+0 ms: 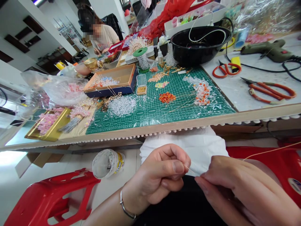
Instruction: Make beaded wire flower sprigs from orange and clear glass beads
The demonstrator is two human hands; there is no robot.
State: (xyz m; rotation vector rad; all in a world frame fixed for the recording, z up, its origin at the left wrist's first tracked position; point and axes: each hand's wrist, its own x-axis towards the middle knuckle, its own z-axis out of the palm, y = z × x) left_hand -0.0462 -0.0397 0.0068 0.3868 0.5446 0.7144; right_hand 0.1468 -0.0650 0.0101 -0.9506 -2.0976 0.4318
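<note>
Your left hand (157,175) holds the wire (270,150) pinched firmly between thumb and forefinger, just below the desk's front edge (150,129) — right hand (235,188) curled beside it, grip unconfirmed — keep that span taut.

Left hand (157,175) and right hand (235,188) bare, forearms bare too, short plain nails. Thin silver bangle (125,204) on left wrist, open-looking chain-style link near the clasp, hard to tell. Black garment (178,204) over the lap; white fabric (183,150) bunched beyond it, unclear if worn.
</note>
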